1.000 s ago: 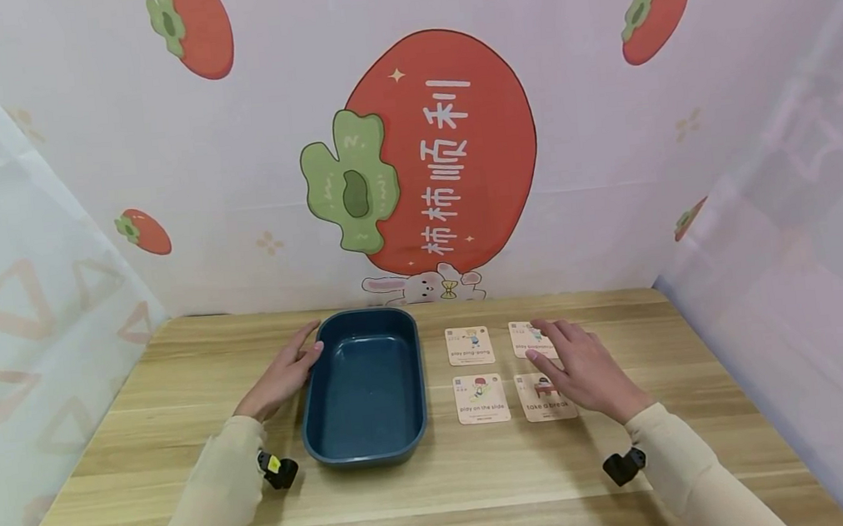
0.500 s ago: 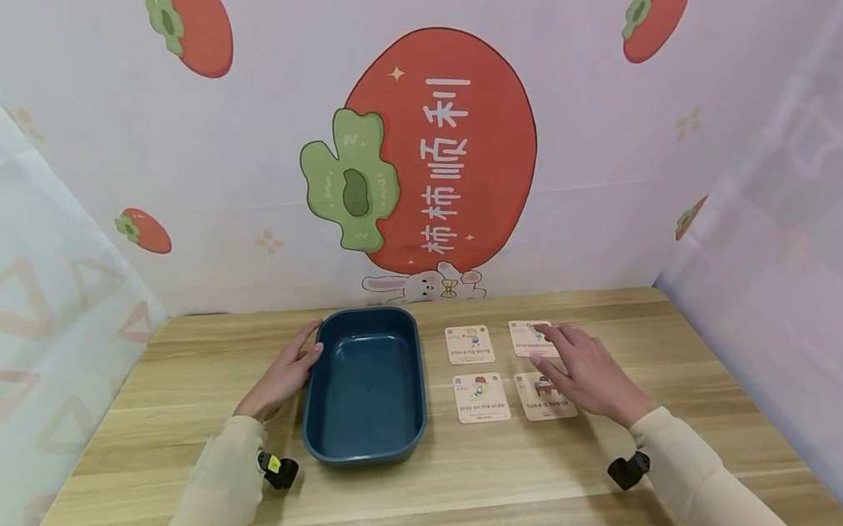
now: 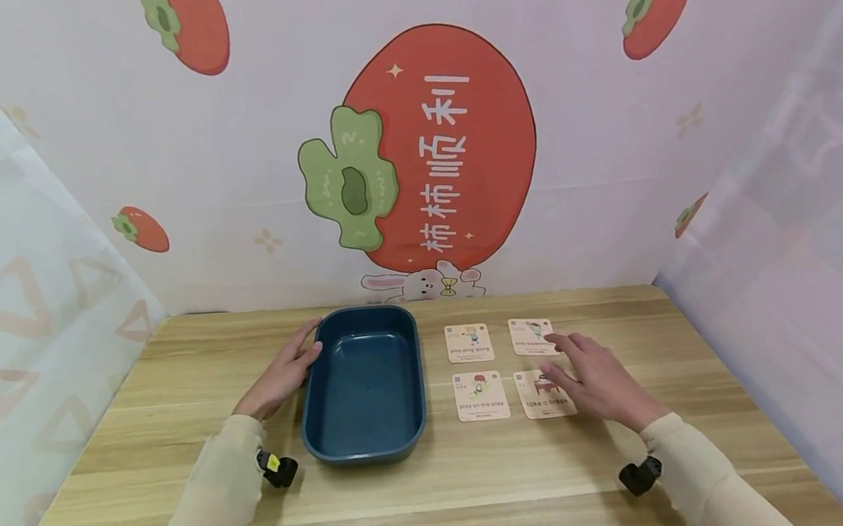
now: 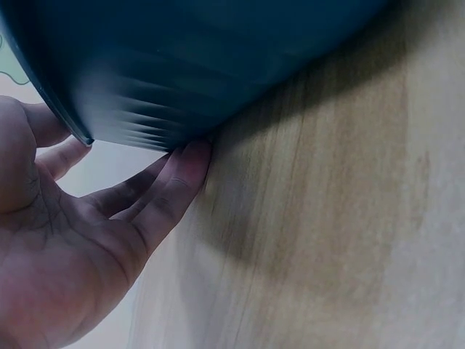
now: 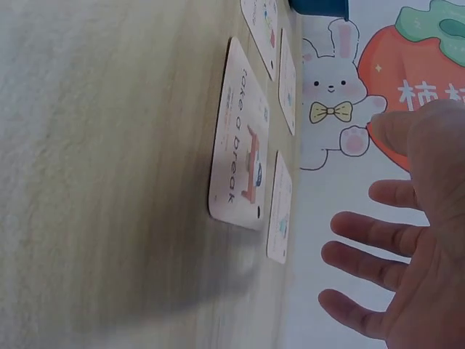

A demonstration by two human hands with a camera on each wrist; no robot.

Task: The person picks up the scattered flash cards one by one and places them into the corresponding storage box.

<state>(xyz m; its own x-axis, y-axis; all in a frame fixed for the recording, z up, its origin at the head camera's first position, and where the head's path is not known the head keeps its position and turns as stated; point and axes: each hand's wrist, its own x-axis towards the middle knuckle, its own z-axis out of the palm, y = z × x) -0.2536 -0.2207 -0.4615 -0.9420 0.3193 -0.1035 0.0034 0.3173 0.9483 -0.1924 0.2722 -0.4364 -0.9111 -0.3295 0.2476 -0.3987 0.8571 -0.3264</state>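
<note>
My left hand (image 3: 281, 380) lies along the left side of a dark blue plastic tray (image 3: 311, 419), its fingers straight. In the left wrist view its fingertips touch the tray's outer wall (image 4: 218, 65) low down, near the table, and the thumb side is at the rim. My right hand (image 3: 605, 381) hovers with spread fingers and holds nothing. It is above the right edges of the "take a break" card (image 3: 543, 407) and the "play badminton" card (image 3: 526, 341). Left of these lie the "play ping-pong" card (image 3: 467, 338) and the "play on the slide" card (image 3: 480, 391).
The wooden table (image 3: 444, 520) carries the tray and cards. A cloth backdrop (image 3: 582, 115) printed with red persimmons and a rabbit rises behind it, with cloth walls at both sides. Each wrist wears a small black camera (image 3: 641, 476).
My right hand has drawn slightly back to the right, showing more of the "play badminton" card. My left hand, the tray and the cards stay in place.
</note>
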